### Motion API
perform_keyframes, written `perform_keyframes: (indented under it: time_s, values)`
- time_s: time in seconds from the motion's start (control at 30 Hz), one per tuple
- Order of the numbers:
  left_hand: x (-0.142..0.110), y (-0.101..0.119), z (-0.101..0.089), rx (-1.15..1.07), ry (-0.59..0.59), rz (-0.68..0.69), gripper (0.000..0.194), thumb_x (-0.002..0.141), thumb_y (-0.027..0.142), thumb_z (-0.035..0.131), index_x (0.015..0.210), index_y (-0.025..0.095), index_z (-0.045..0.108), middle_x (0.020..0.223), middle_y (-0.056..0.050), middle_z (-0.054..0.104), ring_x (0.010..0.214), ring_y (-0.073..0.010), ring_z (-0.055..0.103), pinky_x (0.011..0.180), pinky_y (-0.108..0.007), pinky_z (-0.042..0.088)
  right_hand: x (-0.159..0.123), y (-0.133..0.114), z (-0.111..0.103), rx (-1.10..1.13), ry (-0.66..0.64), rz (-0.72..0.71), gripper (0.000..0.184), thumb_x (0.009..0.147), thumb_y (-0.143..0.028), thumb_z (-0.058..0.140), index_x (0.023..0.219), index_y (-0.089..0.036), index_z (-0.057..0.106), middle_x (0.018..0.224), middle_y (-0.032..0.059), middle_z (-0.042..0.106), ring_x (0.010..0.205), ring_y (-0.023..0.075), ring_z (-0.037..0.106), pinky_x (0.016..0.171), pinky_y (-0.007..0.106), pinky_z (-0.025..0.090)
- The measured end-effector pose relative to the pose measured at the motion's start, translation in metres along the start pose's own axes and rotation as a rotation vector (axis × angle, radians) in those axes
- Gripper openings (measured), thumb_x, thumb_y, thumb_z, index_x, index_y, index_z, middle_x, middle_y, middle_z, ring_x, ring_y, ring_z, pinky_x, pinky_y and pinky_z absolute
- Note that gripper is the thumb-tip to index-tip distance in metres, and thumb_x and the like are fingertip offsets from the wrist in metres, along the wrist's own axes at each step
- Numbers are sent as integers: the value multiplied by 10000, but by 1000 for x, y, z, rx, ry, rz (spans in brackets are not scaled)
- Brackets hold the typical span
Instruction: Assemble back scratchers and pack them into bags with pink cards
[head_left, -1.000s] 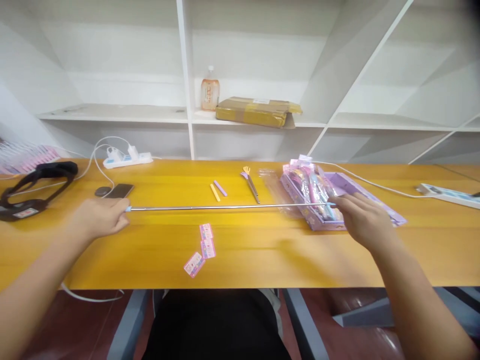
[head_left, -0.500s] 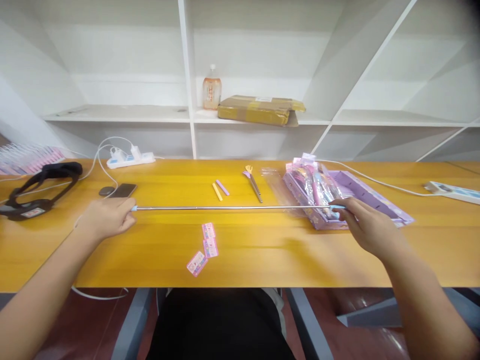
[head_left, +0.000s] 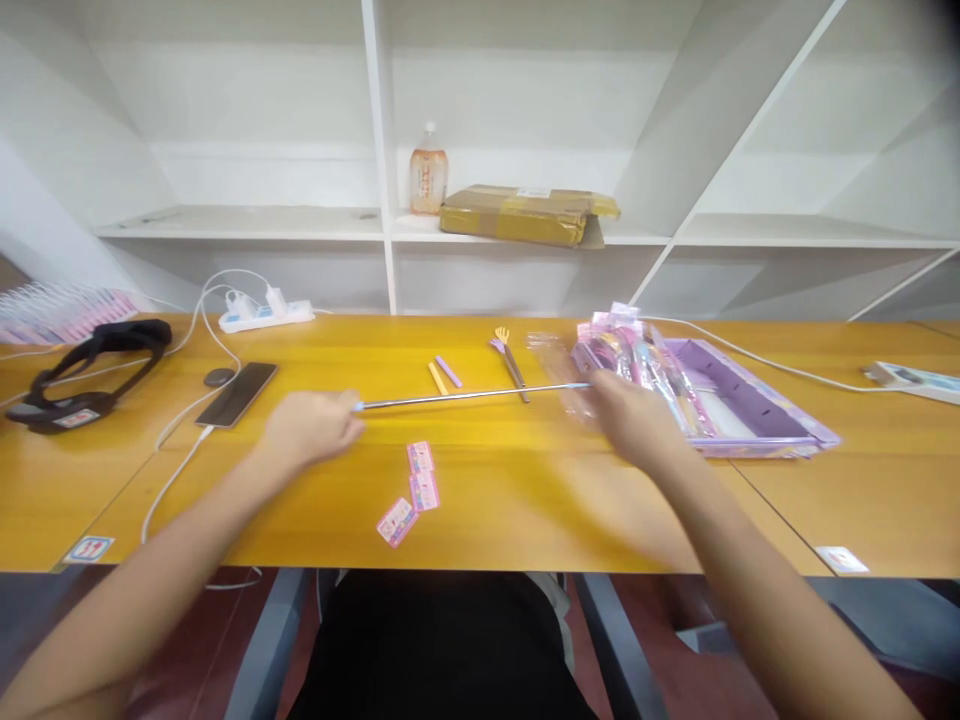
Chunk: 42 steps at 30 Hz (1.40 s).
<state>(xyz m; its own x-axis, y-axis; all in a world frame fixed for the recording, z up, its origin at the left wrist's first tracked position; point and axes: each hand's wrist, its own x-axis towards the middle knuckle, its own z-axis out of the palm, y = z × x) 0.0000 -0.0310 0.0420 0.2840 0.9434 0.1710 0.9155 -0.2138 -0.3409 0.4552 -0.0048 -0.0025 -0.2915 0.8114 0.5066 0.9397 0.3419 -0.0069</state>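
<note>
A thin silvery telescopic rod (head_left: 469,395) with light blue ends stretches level above the table between my fists. My left hand (head_left: 315,425) is closed around its left end. Around the other end my right hand (head_left: 626,410) is closed too, smeared by motion. Whatever sits at the rod's tips is hidden inside my fingers. Behind the rod lie two small claw-headed back scratchers (head_left: 512,365), one yellow and one purple. Beside them rest a yellow stick (head_left: 436,378) and a purple stick (head_left: 449,371). Three pink printed cards (head_left: 424,490) lie nearer to me.
At the right stands a purple tray (head_left: 772,410) holding plastic-wrapped items (head_left: 660,370). To the left are a phone (head_left: 238,394) on a cable, a black head strap (head_left: 97,370) and a power strip (head_left: 266,316). A bottle (head_left: 428,175) and a cardboard box (head_left: 525,215) occupy the shelf.
My hands have come toward each other, and the rod between them has become much shorter. The phone and the tray's front edge are now less covered.
</note>
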Motion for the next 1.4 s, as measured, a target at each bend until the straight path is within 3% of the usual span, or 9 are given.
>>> perform_keyframes:
  time_s: [0.1,0.13,0.23,0.4,0.57,0.87,1.1,1.23,1.4]
  values:
    - [26,59,-6,-61,-29,77,399,953,368,402,1022,142,723,839,-162,767,783,-351,754,638,-375,478,20,-85,11,25,-86,-185,248,1010,-84,422,1071,-193,636,981,99,699,881,220,620,757,303,385]
    - [32,71,-7,-73,-22,90,395,952,364,405,1020,138,722,849,-169,767,800,-359,758,660,-391,498,23,-106,14,8,-106,-174,261,1004,-58,417,1062,-187,636,982,101,693,872,218,607,755,309,368]
    - [39,85,-4,-102,-23,133,376,948,347,421,1014,131,722,825,-172,759,775,-358,756,665,-401,517,25,-134,17,0,-179,-192,237,1040,-76,433,1092,-191,634,967,74,681,804,202,571,694,324,300]
    - [31,74,8,-112,-19,167,328,936,327,453,973,140,721,786,-159,746,738,-345,743,651,-393,510,20,-126,15,10,-219,-263,205,1124,-224,438,1059,-190,629,910,46,671,767,182,565,652,346,227]
    - [28,74,10,-114,4,188,313,947,323,470,958,133,718,796,-154,746,714,-324,732,617,-364,486,22,-131,16,-6,-194,-276,237,1133,-314,467,1028,-186,637,956,45,679,816,183,601,684,344,253]
    - [35,73,14,-108,104,256,243,940,101,436,919,124,677,851,-143,734,794,-300,730,622,-362,483,25,-130,26,15,-155,-320,212,1123,-228,471,1010,-179,643,920,48,670,825,191,583,732,339,280]
    - [35,73,7,-104,87,239,236,944,128,447,919,140,681,821,-126,740,755,-289,728,600,-340,443,28,-130,16,27,-124,-343,211,1096,-149,469,1063,-185,674,924,54,683,838,190,579,729,331,276]
    - [36,44,11,-71,44,186,278,954,192,424,933,171,700,808,-114,745,734,-293,719,580,-324,392,27,-101,11,4,-50,-366,214,1064,-134,483,1071,-189,690,930,63,696,838,194,587,758,329,313]
    - [7,-71,32,-21,92,22,278,915,259,418,819,182,667,790,-108,736,734,-248,674,628,-299,381,-2,28,-5,-66,20,-223,331,996,-111,425,1127,-206,714,1001,114,735,906,236,617,789,341,380]
